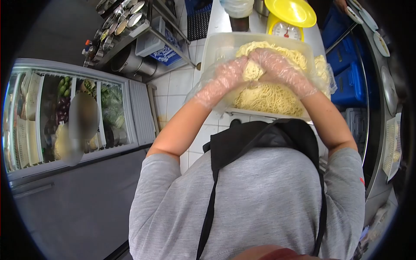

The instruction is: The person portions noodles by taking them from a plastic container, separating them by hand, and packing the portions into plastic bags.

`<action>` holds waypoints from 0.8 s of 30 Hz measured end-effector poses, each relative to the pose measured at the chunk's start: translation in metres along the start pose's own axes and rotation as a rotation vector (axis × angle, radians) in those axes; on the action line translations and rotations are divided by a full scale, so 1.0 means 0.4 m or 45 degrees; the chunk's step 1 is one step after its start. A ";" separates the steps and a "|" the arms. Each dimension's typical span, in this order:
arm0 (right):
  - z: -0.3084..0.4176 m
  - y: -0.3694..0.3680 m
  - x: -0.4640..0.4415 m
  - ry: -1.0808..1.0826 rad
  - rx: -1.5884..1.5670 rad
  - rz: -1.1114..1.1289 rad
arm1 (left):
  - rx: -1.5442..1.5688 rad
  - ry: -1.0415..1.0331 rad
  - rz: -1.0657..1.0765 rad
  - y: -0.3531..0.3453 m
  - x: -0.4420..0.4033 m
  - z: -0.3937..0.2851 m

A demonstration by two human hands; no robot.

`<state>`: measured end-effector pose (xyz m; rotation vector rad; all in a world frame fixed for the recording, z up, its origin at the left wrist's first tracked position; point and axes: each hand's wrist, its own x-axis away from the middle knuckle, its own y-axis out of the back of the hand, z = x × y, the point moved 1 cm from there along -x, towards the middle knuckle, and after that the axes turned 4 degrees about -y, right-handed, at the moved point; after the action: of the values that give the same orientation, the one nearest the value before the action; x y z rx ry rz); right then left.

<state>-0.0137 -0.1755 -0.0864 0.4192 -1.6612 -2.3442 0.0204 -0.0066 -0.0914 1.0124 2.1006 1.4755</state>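
A translucent plastic tub (213,50) filled with pale yellow noodles (268,99) stands on the metal table (215,19). Over the tub, my left hand (231,73) and my right hand (277,65), both in clear plastic gloves, meet around a small bundle of noodles (253,70). Their fingers curl in on the bundle from both sides. More noodles lie behind and in front of the hands. A clear bag of noodles (321,71) rests against the tub's right side.
Behind the tub are a yellow scale (286,31) with a yellow dish (292,11) and a dark container (239,22). A glass-topped fridge (82,69) is at the left, blue bins (349,82) at the right. Another person's hand (341,5) shows at the top right.
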 end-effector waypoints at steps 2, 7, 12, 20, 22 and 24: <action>0.033 0.041 0.023 0.005 0.095 -0.073 | -0.047 0.047 -0.021 0.021 0.006 -0.025; 0.052 0.068 0.020 -0.228 0.124 0.242 | 0.122 -0.074 -0.122 0.007 -0.009 -0.041; 0.018 0.021 0.030 -0.184 0.120 0.184 | -0.017 -0.211 -0.251 -0.097 -0.022 0.013; -0.027 -0.037 0.031 -0.094 0.001 -0.007 | 0.162 -0.198 -0.184 -0.084 -0.049 0.039; 0.008 0.013 0.028 -0.175 0.023 0.098 | 0.302 -0.125 -0.223 -0.067 -0.021 0.048; 0.020 0.050 0.030 -0.264 0.067 0.199 | 0.439 0.067 -0.142 0.006 0.023 0.019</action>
<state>-0.0272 -0.1790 -0.0662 0.0533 -1.7780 -2.2979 0.0202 0.0055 -0.0912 0.9611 2.4628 1.1209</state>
